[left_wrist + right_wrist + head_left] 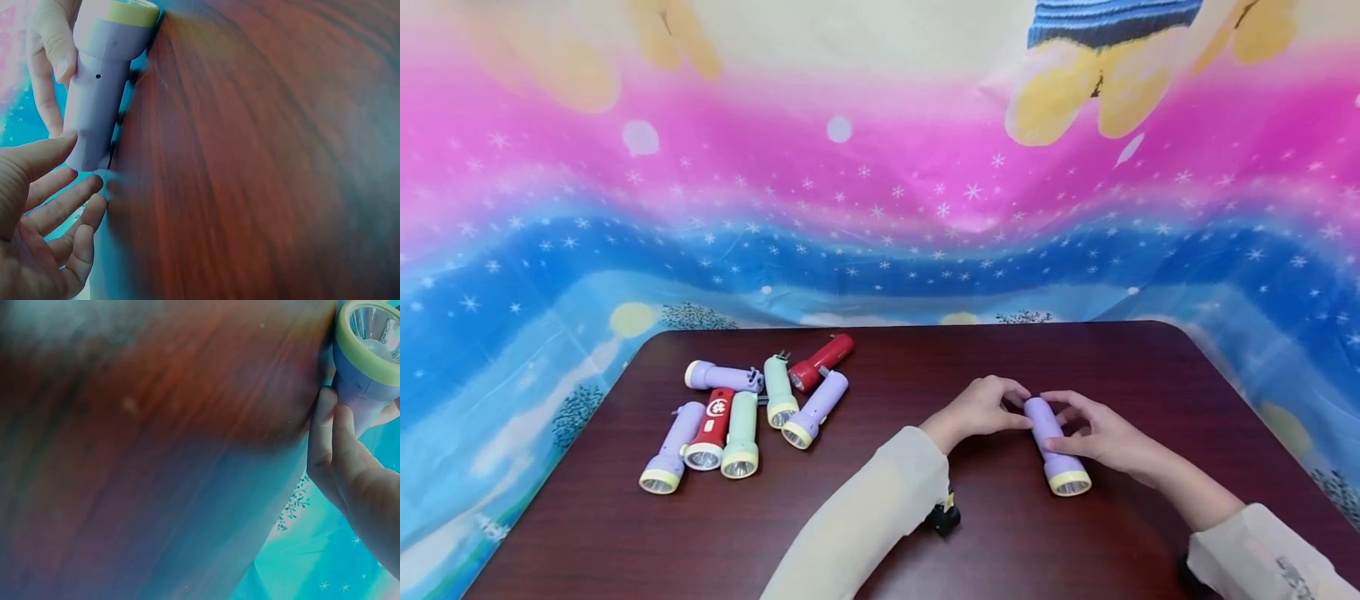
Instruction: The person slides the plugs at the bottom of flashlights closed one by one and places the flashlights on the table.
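Observation:
A purple flashlight (pixel 1047 429) with a pale yellow rim lies on the right part of the table, its lens facing the near edge. My right hand (pixel 1101 432) grips it from the right, thumb on the body; in the right wrist view, fingers lie beside the flashlight (pixel 365 369) just below its rim. From the left, my left hand (pixel 981 408) holds its tail end between thumb and index finger. The left wrist view shows that thumb on the tail of the flashlight (pixel 97 94), while the other fingers of the left hand (pixel 44 219) are loosely bent beyond it.
Several more flashlights lie grouped at the table's left: purple ones (pixel 673 450), red ones (pixel 711 425) and green ones (pixel 742 433). Some have metal plug prongs sticking out at the tail. A printed cloth (pixel 880 208) hangs behind the dark wooden table (pixel 625 550).

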Demonstrator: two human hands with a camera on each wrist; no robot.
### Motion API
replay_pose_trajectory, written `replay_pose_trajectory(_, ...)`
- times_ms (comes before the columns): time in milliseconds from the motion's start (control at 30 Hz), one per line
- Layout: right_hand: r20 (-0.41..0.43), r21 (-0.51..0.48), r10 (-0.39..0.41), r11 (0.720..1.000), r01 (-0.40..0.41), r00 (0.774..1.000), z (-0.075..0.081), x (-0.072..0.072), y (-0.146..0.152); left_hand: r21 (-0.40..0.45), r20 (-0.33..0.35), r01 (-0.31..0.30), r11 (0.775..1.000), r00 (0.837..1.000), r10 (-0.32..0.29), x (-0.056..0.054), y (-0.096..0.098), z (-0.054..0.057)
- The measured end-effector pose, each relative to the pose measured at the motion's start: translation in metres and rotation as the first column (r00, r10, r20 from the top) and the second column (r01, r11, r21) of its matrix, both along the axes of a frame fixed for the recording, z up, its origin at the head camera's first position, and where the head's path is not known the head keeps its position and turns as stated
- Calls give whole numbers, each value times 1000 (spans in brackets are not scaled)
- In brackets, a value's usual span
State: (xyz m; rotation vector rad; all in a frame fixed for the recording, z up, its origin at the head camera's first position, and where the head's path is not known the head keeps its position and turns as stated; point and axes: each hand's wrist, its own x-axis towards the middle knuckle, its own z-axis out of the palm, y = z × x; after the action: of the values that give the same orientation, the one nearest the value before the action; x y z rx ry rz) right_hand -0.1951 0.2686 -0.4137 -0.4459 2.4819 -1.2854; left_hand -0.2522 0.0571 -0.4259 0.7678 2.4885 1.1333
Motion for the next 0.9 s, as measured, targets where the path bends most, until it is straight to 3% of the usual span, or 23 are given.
replay_pose_trajectory(333, 8, 9, -17, 1000, 17, 1000, 1, 2, -1, -39, -42, -17, 999, 999, 16, -7, -23, 5)
replay_pose_trajectory(700, 1, -3, -9, 1000, 9, 1000, -3, 1, 1, -62, -107, -25, 998, 994, 18, -13, -74, 13)
replay_pose_trajectory(900, 2, -12, -4, 1000, 4, 1000, -5, 0, 2, -73, -142, -37, 997, 989, 26, -10, -106, 21)
